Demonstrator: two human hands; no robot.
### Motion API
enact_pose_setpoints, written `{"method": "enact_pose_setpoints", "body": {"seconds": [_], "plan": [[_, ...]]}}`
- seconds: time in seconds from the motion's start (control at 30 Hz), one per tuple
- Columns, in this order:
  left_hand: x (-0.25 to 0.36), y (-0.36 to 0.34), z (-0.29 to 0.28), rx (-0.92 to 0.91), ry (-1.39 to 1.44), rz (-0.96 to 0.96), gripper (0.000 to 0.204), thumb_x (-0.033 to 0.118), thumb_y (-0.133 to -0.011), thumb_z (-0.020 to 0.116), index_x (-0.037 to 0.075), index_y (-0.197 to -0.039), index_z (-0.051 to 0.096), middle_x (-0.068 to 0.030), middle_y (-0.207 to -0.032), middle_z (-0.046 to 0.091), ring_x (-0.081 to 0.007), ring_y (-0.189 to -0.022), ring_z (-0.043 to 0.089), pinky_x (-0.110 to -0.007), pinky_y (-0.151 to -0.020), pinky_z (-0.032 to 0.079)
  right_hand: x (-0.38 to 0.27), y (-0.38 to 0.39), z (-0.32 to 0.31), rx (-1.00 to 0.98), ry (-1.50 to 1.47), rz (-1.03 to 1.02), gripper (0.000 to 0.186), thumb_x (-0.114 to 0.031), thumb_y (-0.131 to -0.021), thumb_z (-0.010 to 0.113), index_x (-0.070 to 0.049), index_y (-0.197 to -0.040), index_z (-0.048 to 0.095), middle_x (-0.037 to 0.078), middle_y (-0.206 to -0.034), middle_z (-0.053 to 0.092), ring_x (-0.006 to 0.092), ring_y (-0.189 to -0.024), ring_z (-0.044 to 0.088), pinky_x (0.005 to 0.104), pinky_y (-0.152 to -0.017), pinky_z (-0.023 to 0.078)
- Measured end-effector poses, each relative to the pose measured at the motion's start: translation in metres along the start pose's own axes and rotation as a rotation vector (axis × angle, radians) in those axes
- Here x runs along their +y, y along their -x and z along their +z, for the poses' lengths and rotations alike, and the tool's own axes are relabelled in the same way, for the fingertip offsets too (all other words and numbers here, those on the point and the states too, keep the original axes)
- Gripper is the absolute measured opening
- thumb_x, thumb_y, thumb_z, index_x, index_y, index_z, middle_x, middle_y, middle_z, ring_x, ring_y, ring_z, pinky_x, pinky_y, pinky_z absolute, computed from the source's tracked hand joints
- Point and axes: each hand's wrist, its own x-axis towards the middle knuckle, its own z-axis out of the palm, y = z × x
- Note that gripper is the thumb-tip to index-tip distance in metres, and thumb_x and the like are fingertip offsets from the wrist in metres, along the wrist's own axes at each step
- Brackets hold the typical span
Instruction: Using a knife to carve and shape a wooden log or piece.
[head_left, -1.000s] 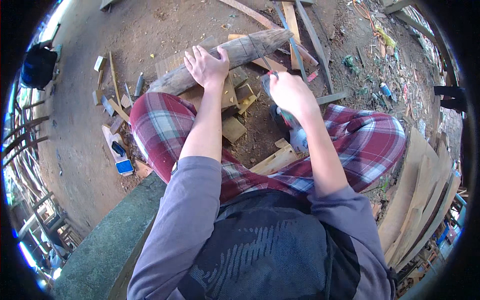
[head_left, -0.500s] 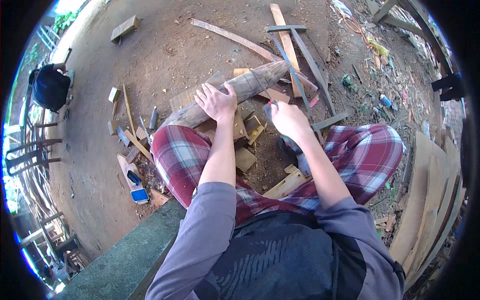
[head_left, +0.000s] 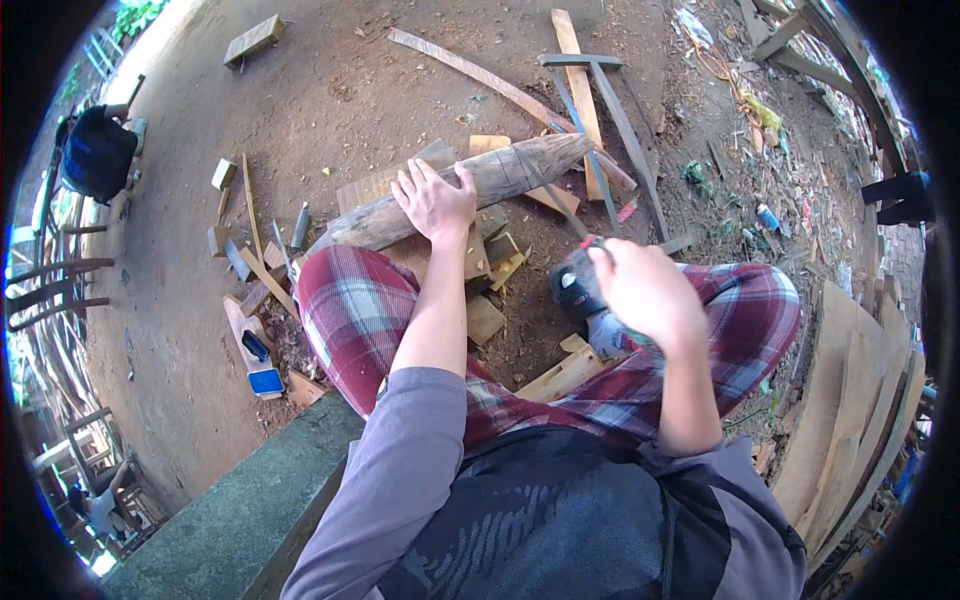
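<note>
A weathered, tapering log [head_left: 490, 180] lies slantwise across loose wood blocks in front of my knees, its narrow end at the right. Dark lines cross it near that end. My left hand [head_left: 437, 203] rests flat on top of the log with the fingers spread. In my right hand [head_left: 655, 295], slightly blurred, is the red and black handle of a handsaw [head_left: 563, 208]. Its narrow blade runs up to the log, meeting it to the right of my left hand. My fingers hide most of the handle.
Beyond the log lies a wooden frame saw [head_left: 625, 130] across a pale plank [head_left: 580, 90]. Offcuts, a chisel-like tool [head_left: 301, 226] and a blue-screened phone [head_left: 266, 382] lie left. A green slab [head_left: 235, 500] is lower left, boards [head_left: 835, 430] right. Another person [head_left: 97, 155] is far left.
My right hand has drawn the handsaw back toward my body and to the right, exposing more blade. My left hand stays on the log.
</note>
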Motion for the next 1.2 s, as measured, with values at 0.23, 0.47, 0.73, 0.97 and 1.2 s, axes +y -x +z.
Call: {"method": "enact_pose_setpoints", "body": {"seconds": [0.23,0.47,0.73,0.97,1.2], "plan": [[0.005,0.001,0.0,-0.019,0.072,0.018,0.07,0.045,-0.09,0.048,-0.009,-0.135,0.048,-0.0196,-0.141,0.05,-0.0334,-0.135,0.04,-0.044,-0.119,0.018,0.064,0.016,-0.049,0.037,-0.684,-0.148,0.037,-0.032,-0.102,0.049,0.001,-0.114,0.063,0.006,-0.078,0.066,0.0129,-0.065,0.062,0.0302,-0.062,0.049],[0.005,0.002,0.001,-0.036,0.066,0.032,0.069,0.046,-0.091,0.048,-0.008,-0.134,0.049,-0.0185,-0.14,0.051,-0.0329,-0.135,0.041,-0.043,-0.119,0.019,0.064,0.017,-0.039,-0.158,-1.169,-0.438,0.034,-0.027,-0.102,0.044,0.003,-0.103,0.06,0.006,-0.085,0.064,0.0092,-0.064,0.059,0.0236,-0.057,0.049],[0.007,0.0,-0.003,-0.026,0.048,0.016,0.068,0.045,-0.092,0.046,-0.008,-0.134,0.049,-0.0187,-0.14,0.052,-0.0328,-0.136,0.041,-0.042,-0.119,0.018,0.059,0.042,-0.063,-0.258,-1.046,-0.482,0.035,-0.029,-0.102,0.05,0.003,-0.109,0.062,0.005,-0.095,0.067,0.008,-0.086,0.059,0.024,-0.077,0.047],[-0.002,0.001,-0.003,-0.033,0.058,0.064,0.067,0.044,-0.091,0.047,-0.008,-0.133,0.051,-0.0185,-0.139,0.052,-0.033,-0.135,0.041,-0.043,-0.119,0.019,0.053,0.063,-0.068,-0.235,-0.98,-0.541,0.037,-0.031,-0.101,0.05,0.003,-0.106,0.064,0.006,-0.089,0.068,0.0102,-0.081,0.06,0.0255,-0.075,0.047],[0.003,0.0,-0.005,-0.083,0.04,0.041,0.067,0.044,-0.09,0.048,-0.007,-0.132,0.052,-0.0185,-0.138,0.053,-0.0328,-0.134,0.042,-0.043,-0.118,0.019,0.053,0.068,-0.069,-0.256,-0.968,-0.491,0.039,-0.032,-0.098,0.054,0.004,-0.111,0.063,0.006,-0.082,0.065,0.0101,-0.075,0.057,0.0263,-0.071,0.045]]}}
